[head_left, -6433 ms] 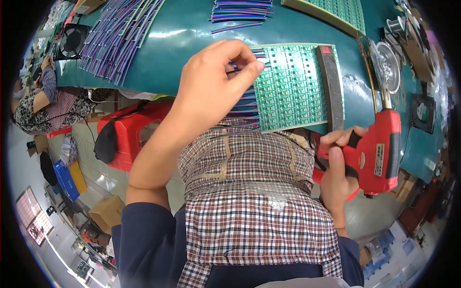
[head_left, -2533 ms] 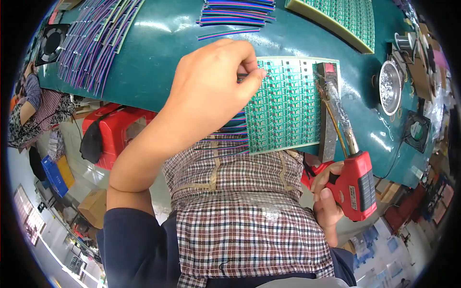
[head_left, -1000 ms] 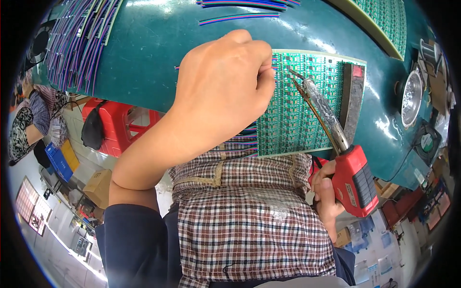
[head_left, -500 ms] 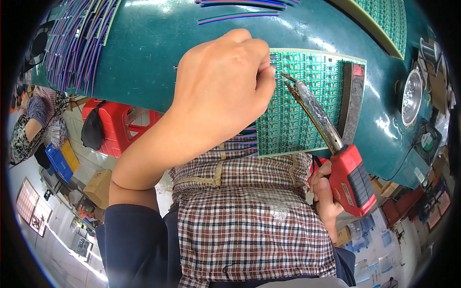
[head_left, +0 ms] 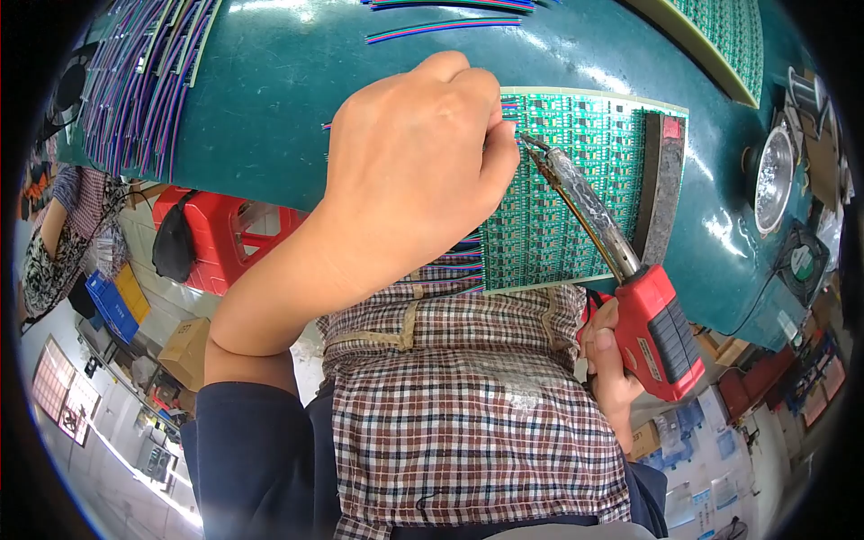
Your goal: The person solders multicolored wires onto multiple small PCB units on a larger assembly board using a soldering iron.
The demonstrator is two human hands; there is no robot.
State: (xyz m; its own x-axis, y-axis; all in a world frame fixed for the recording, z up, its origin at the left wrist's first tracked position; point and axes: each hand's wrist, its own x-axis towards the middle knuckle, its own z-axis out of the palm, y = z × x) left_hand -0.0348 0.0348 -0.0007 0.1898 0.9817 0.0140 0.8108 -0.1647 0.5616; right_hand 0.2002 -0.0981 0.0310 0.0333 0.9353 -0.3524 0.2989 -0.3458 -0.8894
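Observation:
My left hand [head_left: 409,171] is closed in a pinch over the left edge of a green circuit board panel [head_left: 576,202], pressing thin multicoloured wires [head_left: 450,270] against it. My right hand [head_left: 607,360] grips a red soldering iron [head_left: 661,328] by its handle. The iron's long metal tip [head_left: 531,144] reaches up and left to touch the board right beside my left fingertips. The exact wire under my fingers is hidden by the hand.
A dark bar [head_left: 661,184] lies along the board's right side on the teal table [head_left: 270,108]. Bundles of multicoloured wires [head_left: 135,81] sit at the far left, another green panel [head_left: 729,36] at the far right, a round metal tin [head_left: 774,180] beside it. A red stool [head_left: 225,243] stands below the table.
The soldering iron swung up from beside my body and its tip now meets the board at my left fingertips. My left hand stayed pinched at the board's left edge.

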